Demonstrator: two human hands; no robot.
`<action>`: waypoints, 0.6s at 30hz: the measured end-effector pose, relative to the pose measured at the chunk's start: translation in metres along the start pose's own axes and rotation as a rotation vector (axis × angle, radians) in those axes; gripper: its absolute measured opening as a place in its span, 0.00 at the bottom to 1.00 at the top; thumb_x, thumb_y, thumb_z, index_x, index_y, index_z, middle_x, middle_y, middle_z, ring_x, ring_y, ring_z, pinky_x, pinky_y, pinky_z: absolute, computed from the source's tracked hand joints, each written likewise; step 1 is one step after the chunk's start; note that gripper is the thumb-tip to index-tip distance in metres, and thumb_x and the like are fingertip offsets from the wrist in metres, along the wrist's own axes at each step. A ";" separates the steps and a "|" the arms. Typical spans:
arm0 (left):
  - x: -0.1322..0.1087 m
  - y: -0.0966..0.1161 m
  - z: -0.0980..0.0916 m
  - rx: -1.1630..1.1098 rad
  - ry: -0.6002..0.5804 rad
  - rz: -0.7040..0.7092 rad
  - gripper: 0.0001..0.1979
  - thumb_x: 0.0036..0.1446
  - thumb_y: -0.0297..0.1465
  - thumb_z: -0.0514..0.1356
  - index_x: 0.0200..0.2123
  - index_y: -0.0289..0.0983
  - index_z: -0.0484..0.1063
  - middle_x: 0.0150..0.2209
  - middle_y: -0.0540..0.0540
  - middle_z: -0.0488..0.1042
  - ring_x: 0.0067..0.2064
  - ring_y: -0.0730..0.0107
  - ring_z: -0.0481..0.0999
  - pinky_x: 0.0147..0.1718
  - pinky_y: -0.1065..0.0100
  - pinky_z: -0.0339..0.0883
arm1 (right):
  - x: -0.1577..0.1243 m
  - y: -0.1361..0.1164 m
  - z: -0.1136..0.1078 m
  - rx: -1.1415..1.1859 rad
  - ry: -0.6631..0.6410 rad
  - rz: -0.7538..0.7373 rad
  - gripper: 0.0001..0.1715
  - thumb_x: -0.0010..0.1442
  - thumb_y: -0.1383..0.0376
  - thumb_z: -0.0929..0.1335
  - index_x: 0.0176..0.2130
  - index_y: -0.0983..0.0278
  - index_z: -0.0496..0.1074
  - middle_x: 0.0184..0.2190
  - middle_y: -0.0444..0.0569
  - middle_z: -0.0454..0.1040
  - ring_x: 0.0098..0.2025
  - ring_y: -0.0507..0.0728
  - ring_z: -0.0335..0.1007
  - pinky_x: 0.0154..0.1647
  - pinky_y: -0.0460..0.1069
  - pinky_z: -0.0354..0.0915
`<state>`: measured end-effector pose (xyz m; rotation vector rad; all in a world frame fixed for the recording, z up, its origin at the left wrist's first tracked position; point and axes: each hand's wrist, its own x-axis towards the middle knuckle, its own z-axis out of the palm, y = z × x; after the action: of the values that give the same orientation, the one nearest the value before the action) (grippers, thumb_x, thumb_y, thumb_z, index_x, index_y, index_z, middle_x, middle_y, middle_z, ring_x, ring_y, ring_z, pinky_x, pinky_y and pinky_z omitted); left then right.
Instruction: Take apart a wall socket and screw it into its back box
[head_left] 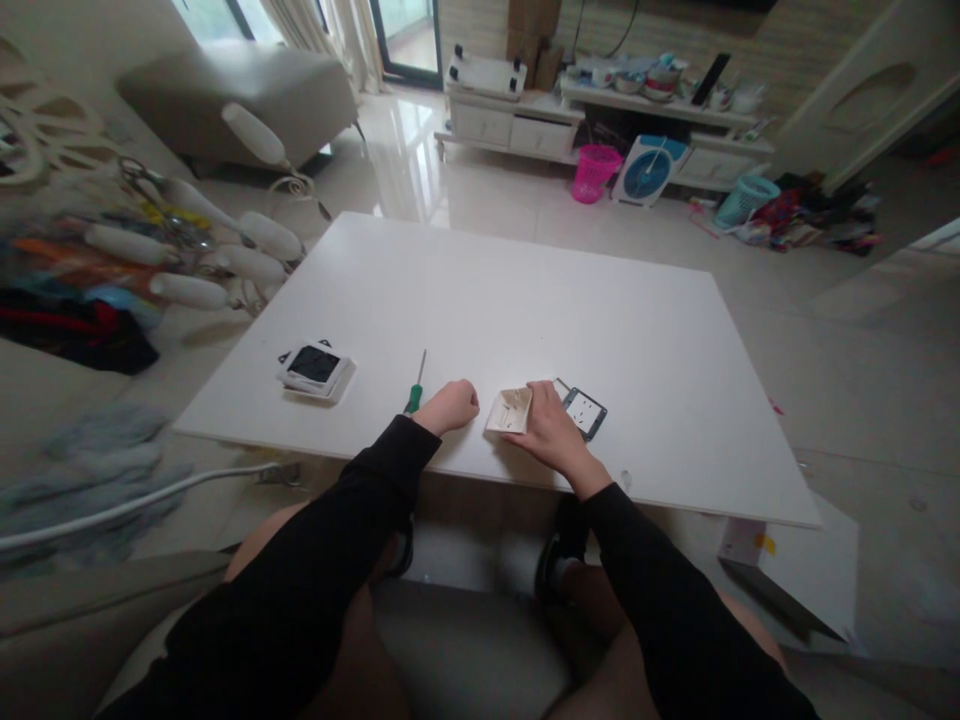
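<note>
My right hand (553, 430) grips a white plastic mounting box (511, 411) by its right side, tilted so that its open hollow faces me. Close by on the left, my left hand (448, 406) is closed above the table; whatever its fingers hold, if anything, is hidden. A screwdriver (415, 394) with a green handle lies beside the left wrist, its shaft pointing away from me. Just beyond the right hand rests a socket panel (585, 412) with a dark frame and a white face, partly covered by that hand.
On the white table (525, 300), a stack of white and black plates (315, 366) sits at the left. A lamp with several white shades (255, 235) stands against the left edge. A small clear piece (626, 478) lies near the front edge. A white box-shaped piece (802, 560) is below right.
</note>
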<state>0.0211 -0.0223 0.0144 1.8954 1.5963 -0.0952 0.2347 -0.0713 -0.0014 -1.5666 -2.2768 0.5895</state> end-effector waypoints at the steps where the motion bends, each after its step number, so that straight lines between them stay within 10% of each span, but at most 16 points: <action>1: -0.001 0.000 0.000 -0.001 -0.013 0.003 0.11 0.59 0.22 0.62 0.40 0.31 0.85 0.41 0.37 0.86 0.45 0.62 0.85 0.44 0.71 0.73 | 0.000 -0.002 0.003 -0.019 -0.019 0.013 0.44 0.55 0.60 0.78 0.63 0.67 0.59 0.58 0.63 0.64 0.63 0.69 0.62 0.64 0.61 0.65; 18: 0.014 -0.020 0.008 0.067 0.018 0.014 0.14 0.61 0.21 0.59 0.45 0.34 0.83 0.46 0.36 0.85 0.50 0.59 0.84 0.51 0.67 0.74 | -0.007 -0.002 0.014 -0.161 -0.198 0.034 0.55 0.51 0.56 0.81 0.68 0.64 0.57 0.62 0.63 0.65 0.64 0.72 0.62 0.65 0.64 0.65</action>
<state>0.0092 -0.0135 -0.0074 1.9633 1.6095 -0.1272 0.2286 -0.0809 -0.0127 -1.6918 -2.5033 0.6077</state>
